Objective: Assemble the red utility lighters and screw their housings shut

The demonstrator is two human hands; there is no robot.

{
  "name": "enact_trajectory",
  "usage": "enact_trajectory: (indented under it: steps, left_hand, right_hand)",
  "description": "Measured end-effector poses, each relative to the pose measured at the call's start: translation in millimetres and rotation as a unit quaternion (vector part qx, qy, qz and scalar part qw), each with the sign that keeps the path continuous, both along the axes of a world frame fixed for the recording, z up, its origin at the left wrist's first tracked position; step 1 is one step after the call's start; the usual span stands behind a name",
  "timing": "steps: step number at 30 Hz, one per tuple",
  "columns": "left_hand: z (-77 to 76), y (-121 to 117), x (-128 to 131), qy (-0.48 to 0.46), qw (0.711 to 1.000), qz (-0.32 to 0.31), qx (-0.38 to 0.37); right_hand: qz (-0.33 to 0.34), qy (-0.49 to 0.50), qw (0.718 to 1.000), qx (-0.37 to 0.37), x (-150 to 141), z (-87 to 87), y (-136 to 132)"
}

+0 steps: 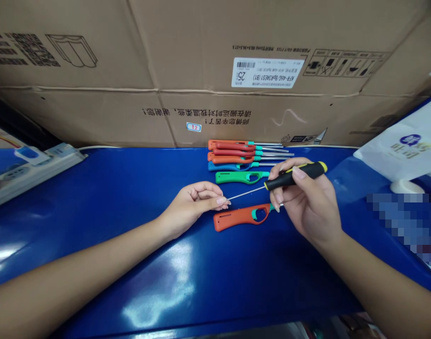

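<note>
My right hand (314, 205) grips a screwdriver (296, 175) by its black and yellow handle. The thin metal shaft points left and slightly down. At its tip, the thumb and fingers of my left hand (196, 205) are pinched together; whatever small thing may be between them is hidden. Just below the shaft, an orange gas lighter (236, 217) with a teal trigger lies on the blue table, its nozzle end partly covered by my right fingers. A green gas lighter (233, 177) lies behind the shaft, its nozzle running behind my right hand.
Behind the green lighter lie a blue lighter (220, 166) and several orange and red lighters (233, 147). A large cardboard box (194, 61) stands along the back of the blue table (131, 188). A power strip (35, 169) is at left, a white plastic bag (406, 141) at right.
</note>
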State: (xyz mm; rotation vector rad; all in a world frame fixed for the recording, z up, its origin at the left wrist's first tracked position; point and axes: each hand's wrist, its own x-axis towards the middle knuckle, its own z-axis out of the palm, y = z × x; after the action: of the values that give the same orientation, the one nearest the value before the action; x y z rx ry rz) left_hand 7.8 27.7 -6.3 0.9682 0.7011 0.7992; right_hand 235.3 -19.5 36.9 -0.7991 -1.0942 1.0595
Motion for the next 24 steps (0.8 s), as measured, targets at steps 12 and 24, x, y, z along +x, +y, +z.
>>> enact_trajectory:
  steps: [12, 24]
  left_hand:
    - [4.1, 0, 0, 0.026, 0.999, 0.022, 0.013]
    - [4.6, -6, -3, 0.117, 0.969, -0.032, 0.217]
  right_hand:
    - [0.033, -0.001, 0.999, -0.006, -1, 0.9, 3]
    - [0.028, 0.009, 1.000, -0.005, 12, 10.4, 11]
